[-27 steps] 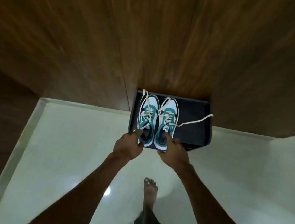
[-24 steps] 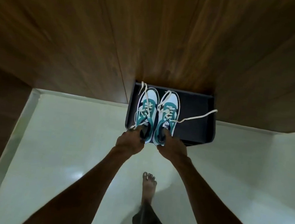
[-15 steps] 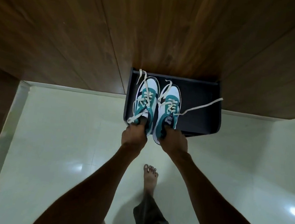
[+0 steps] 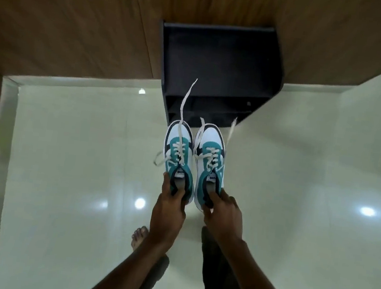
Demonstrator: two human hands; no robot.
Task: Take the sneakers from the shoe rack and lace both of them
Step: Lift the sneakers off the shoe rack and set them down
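Two teal, white and navy sneakers hang in the air side by side over the pale floor, toes pointing at the dark shoe rack [image 4: 220,60]. My left hand [image 4: 169,209] grips the heel collar of the left sneaker [image 4: 177,153]. The right sneaker [image 4: 210,161] is held the same way by my right hand [image 4: 223,213]. Loose cream laces [image 4: 186,101] trail forward from both shoes, untied. The rack's top shelf is bare.
A brown wood-panel wall [image 4: 80,17] runs behind the rack and down the left side. The glossy pale tiled floor [image 4: 76,155] shows light reflections. My bare left foot [image 4: 138,236] and dark trouser legs are below the hands.
Both sneakers have come off the rack's top shelf and back towards me, held by their heels. The laces now swing free. The view has tilted down, closer to the rack.
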